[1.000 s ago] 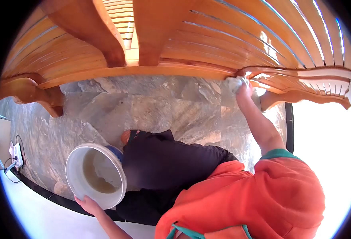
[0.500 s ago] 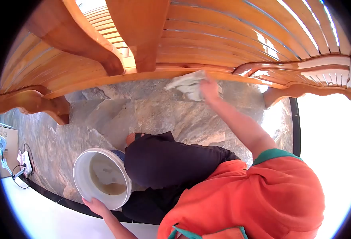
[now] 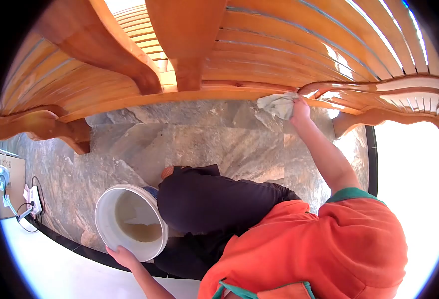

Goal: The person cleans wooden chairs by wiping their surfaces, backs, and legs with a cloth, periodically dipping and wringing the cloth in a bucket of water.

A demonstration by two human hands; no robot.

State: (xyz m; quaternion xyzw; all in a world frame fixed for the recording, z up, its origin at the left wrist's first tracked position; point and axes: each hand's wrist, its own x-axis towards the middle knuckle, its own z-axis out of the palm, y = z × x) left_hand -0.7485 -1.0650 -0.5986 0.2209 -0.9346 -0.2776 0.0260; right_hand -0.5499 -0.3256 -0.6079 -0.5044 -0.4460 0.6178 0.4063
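My right hand (image 3: 300, 109) grips a pale, crumpled cleaning cloth (image 3: 278, 105) against the front rail of a varnished wooden bench (image 3: 249, 94). At the lower left, my left hand (image 3: 124, 257) has its fingers on the rim of a white plastic bucket (image 3: 104, 222). The bucket tilts toward me, and murky brownish water (image 3: 142, 231) lies in its bottom. Parts of the fingers of both hands are hidden by what they hold.
Curved bench legs (image 3: 77, 134) stand on the marbled tile floor (image 3: 204, 142). At the left are a cardboard box (image 3: 15, 184), a small blue fan (image 3: 1, 177) and a white power strip (image 3: 35, 199) with cables. My bent knee (image 3: 199, 199) is beside the bucket.
My right hand has moved the cloth to the right along the bench's front rail. My left hand stays on the bucket, and the view has shifted slightly.
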